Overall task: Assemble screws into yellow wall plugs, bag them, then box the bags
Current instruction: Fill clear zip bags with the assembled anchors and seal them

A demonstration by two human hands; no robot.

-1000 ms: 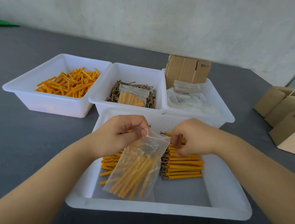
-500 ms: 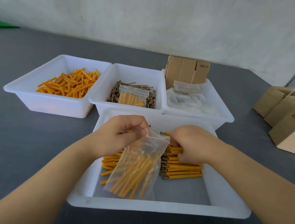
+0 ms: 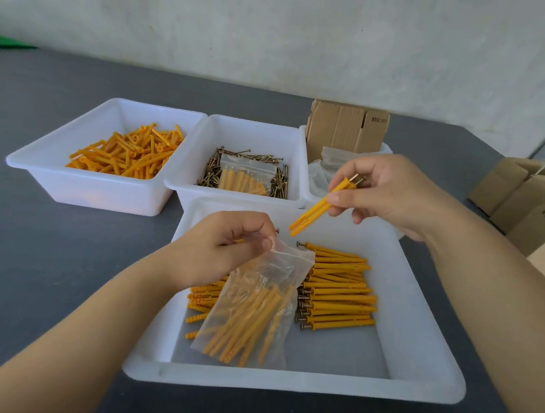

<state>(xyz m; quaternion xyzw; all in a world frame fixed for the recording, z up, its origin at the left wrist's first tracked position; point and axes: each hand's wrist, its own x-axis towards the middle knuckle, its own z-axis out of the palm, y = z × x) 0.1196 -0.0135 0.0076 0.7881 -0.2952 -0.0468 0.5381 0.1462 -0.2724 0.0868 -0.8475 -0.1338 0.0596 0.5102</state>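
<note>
1. Over the near tray [image 3: 425,316], left hand [image 3: 225,251] pinches the clear bag [image 3: 256,312] by its mouth; bag hangs part-filled with plugs.
2. Right hand [image 3: 393,193] pinches two assembled plugs [image 3: 320,208] above the loose pile [image 3: 339,293].

Soft, even daylight fills the room, leaving only faint shadows beneath the trays on the surface [image 3: 49,254]. Focus is sharp in the middle; the wide lens bends the edges at three and nine o'clock.

There are four white tubs [image 3: 93,189] and two hands [image 3: 218,251]. I see two bags [image 3: 252,315] with yellow plugs [image 3: 339,296] inside.
</note>
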